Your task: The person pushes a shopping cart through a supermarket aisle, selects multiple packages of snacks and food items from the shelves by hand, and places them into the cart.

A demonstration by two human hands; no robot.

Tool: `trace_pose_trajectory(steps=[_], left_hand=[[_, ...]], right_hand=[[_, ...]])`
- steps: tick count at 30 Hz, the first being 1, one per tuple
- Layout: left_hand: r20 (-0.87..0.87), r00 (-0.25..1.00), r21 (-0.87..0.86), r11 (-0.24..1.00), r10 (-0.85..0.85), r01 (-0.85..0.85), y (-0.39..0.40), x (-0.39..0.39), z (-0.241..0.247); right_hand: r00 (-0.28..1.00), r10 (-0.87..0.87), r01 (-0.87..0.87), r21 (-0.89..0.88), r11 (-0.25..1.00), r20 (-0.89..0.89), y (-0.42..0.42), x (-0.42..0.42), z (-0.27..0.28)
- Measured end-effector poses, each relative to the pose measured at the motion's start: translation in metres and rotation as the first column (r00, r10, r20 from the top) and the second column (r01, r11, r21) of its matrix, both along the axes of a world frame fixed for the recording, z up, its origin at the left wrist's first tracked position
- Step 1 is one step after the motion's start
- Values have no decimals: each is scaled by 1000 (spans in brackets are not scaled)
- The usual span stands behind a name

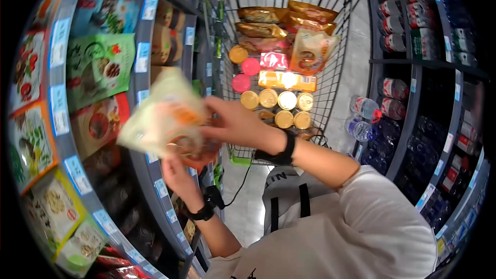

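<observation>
Between my hands is a cream and orange food pouch, blurred and tilted in front of the left shelf. My right hand grips its right side, thumb and fingers around the edge. Below it, my left hand holds the lower edge of the pouch. A similar cream and orange pouch leans among goods in the wire shopping cart. On the shelf beside the held pouch stand a green pouch and a beige and red pouch.
The cart also holds gold-brown bags, pink-lidded containers, an orange box and several gold-lidded jars. Price tags line the left shelf edge. Bottled drinks fill the right shelves, and water bottles stick out towards the aisle.
</observation>
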State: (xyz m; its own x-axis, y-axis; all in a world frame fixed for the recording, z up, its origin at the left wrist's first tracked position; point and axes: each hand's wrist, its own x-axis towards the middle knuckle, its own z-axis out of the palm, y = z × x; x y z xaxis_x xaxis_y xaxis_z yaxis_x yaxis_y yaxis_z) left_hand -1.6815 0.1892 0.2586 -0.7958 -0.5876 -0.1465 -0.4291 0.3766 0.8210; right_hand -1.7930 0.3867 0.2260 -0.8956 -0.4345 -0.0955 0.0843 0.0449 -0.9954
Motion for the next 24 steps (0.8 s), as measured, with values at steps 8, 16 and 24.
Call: trace_pose_trajectory(steps=[8, 16, 24], left_hand=[[282, 853, 465, 840, -440, 279, 133, -31, -120], [272, 809, 449, 812, -521, 373, 191, -93, -156], [340, 791, 481, 817, -508, 318, 182, -127, -154]], right_hand=[[696, -300, 269, 150, 951, 652, 178, 69, -101], [576, -379, 419, 136, 898, 725, 229, 41, -121], [655, -320, 400, 45, 915, 684, 227, 0, -155]])
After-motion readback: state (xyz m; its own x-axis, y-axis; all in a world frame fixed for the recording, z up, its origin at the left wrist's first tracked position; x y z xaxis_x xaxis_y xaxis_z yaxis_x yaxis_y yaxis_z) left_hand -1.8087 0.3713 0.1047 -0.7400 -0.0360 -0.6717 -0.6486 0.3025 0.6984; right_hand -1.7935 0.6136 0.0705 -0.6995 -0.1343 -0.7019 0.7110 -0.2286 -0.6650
